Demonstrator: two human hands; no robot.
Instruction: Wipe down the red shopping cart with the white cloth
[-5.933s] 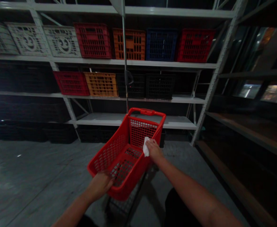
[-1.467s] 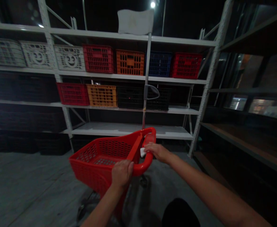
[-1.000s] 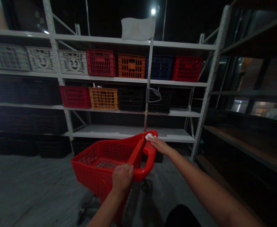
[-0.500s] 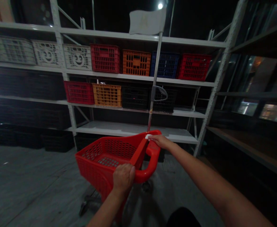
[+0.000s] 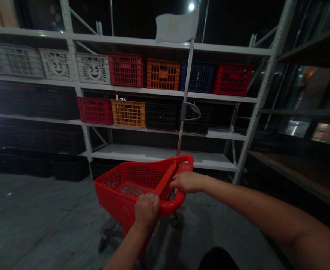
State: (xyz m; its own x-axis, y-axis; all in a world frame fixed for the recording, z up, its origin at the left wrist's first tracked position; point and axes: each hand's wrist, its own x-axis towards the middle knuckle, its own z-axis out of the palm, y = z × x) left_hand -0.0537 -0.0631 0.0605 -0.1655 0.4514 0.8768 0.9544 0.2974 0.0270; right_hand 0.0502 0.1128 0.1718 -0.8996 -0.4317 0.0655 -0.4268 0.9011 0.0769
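A small red plastic shopping cart (image 5: 116, 202) stands in front of me, its perforated basket angled to the left. My left hand (image 5: 147, 212) is closed around the near end of its rounded handle, by the basket's corner. On the handle's middle part lies my right hand (image 5: 186, 182), fingers curled down over it. The small white cloth seen earlier at those fingertips is mostly hidden beneath them now. From the cart's far corner rises a metal pole (image 5: 185, 97) with a white flag-shaped plate (image 5: 176, 28) on top and a grey loop grip (image 5: 192, 111) partway up.
Behind the cart runs a white metal shelf rack (image 5: 159, 92) with red, orange, blue, white and black crates. Stacked dark crates (image 5: 69, 168) stand on the floor at left. Brown shelves (image 5: 300, 176) border the right side. My dark knee or shoe shows at the bottom.
My right hand has slid along the cart's handle from the far corner toward me, and the white cloth has gone out of sight under it. My left hand keeps its grip; the cart has shifted slightly right.
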